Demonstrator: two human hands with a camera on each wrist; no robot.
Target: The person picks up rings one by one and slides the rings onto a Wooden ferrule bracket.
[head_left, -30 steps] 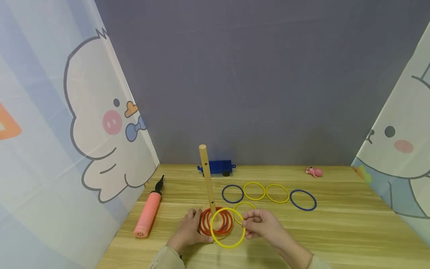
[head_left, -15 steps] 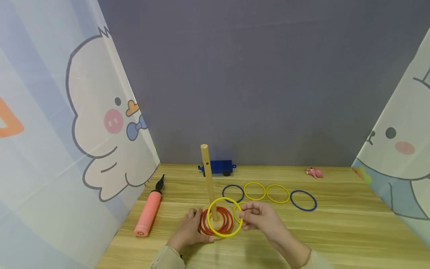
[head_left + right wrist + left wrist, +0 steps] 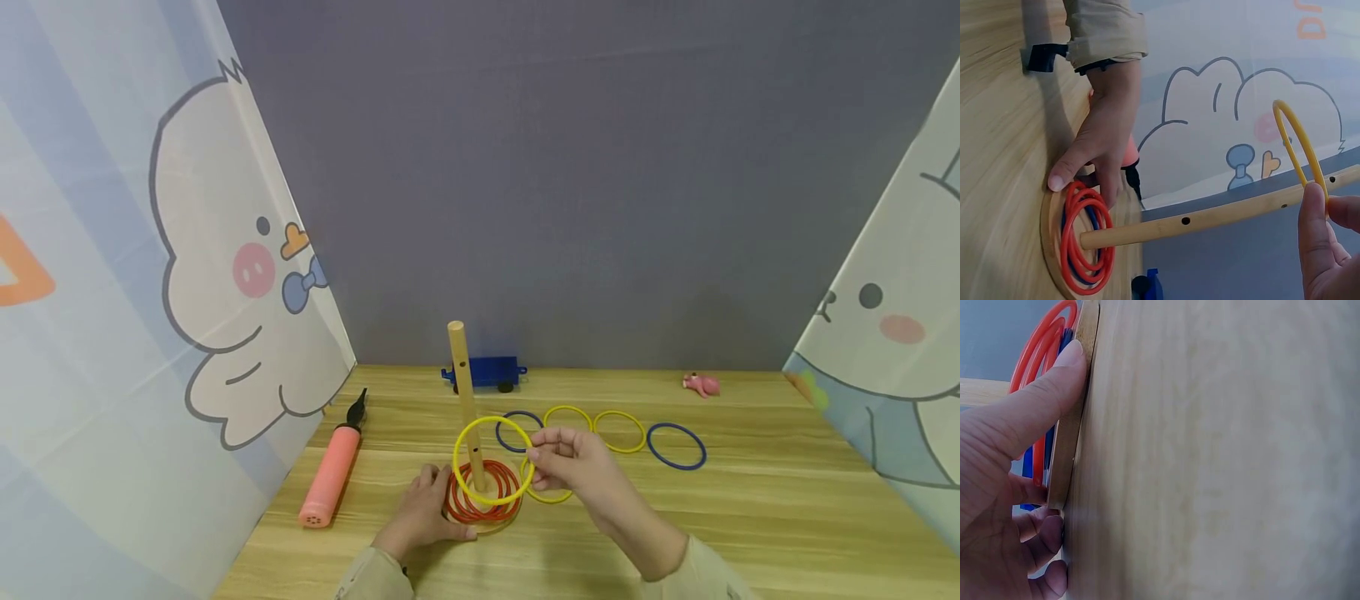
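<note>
A round wooden base (image 3: 1069,437) with an upright post (image 3: 467,392) stands at the table's front. Several red rings (image 3: 1088,201), with blue showing beneath them, lie around the post's foot. My left hand (image 3: 420,517) grips the base's left edge, thumb along the near rim and fingers curled round the far side. Between thumb and fingertips, my right hand (image 3: 581,475) pinches a yellow ring (image 3: 455,462) by its right side. This ring is raised and tilted, overlapping the post in the head view; in the right wrist view it is up near the post's top end.
Behind the right hand, a row of yellow rings (image 3: 643,433) and blue rings (image 3: 705,454) lies flat; another yellow ring (image 3: 551,502) is nearer. A pink hand pump (image 3: 330,479) lies left, a blue toy wagon (image 3: 491,372) and pink toy figure (image 3: 702,384) at the back.
My right hand has lifted the yellow ring up and a little to the left, from in front of the base to across the post. My left hand stays on the base.
</note>
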